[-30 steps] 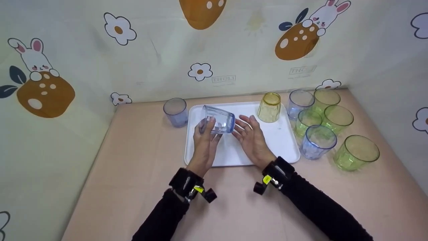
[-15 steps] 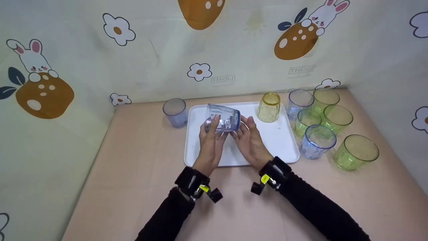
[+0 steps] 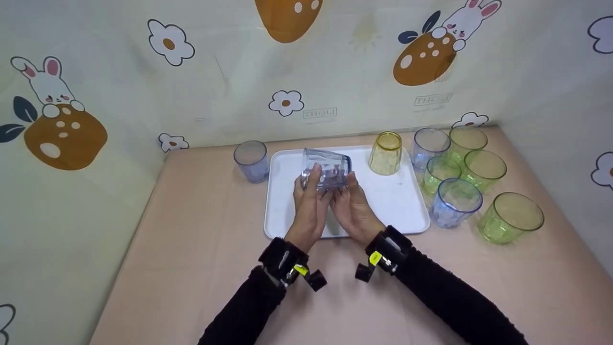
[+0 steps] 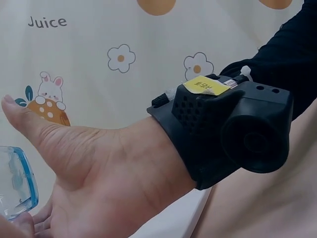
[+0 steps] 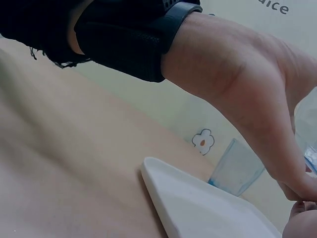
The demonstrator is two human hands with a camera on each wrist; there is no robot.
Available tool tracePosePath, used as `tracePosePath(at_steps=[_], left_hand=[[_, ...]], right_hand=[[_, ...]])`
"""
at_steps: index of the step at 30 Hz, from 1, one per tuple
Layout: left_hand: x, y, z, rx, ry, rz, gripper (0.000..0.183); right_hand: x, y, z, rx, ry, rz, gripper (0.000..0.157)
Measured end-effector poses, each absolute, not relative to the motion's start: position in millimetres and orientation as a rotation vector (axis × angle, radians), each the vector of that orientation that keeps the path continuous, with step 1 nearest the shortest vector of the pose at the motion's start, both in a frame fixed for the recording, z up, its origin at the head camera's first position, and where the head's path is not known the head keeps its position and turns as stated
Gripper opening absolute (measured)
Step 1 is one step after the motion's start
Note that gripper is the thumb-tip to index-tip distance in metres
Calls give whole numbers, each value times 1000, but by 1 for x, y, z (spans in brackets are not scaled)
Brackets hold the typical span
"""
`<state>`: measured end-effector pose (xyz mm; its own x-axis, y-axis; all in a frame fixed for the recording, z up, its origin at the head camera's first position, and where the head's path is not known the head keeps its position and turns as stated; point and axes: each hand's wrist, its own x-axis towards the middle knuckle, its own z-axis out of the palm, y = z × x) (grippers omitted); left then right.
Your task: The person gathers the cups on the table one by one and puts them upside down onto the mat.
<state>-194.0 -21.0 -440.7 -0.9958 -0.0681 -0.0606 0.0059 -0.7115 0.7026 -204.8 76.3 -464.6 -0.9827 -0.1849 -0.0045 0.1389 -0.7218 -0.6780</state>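
Observation:
Both hands hold a clear blue glass [image 3: 330,165], tipped on its side above the white tray [image 3: 397,208]. My left hand [image 3: 309,211] grips its mouth end, thumb along the near side. At the thicker blue base end, my right hand [image 3: 355,211] has its thumb up against the glass, with the fingers underneath and partly hidden. In the left wrist view the right hand [image 4: 104,178] appears beside the glass [image 4: 15,181]. The right wrist view shows the left hand [image 5: 252,94]. A yellow glass [image 3: 384,155] stands upside down on the tray's back right.
Left of the tray an upright blue glass [image 3: 252,163] stands on the table [image 3: 201,230]. Crowded along the tray's right side are several upright glasses, among them a blue glass [image 3: 455,203] and a green glass [image 3: 510,220]. A patterned curtain [image 3: 230,72] backs the table.
The blue glass has moved slightly right with the left hand. My right hand, apart from the glass a second ago, has closed in on its base end.

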Motion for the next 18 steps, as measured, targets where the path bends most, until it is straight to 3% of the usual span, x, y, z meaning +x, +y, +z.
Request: tracePosePath(at_steps=[4,11,18], left_hand=[[-192,-18,-445,130,-1225,-2853,94],[-185,-17,-443,88,-1377,-2777,78],[-182,-19,-442,169,-1678,-2615,77]], right_hand=[[-205,72,-464,-161,1084,-2784,142],[-205,70,-463,-163,1091,-2833,137],[-204,72,-460,-77,1040,-2854,130]])
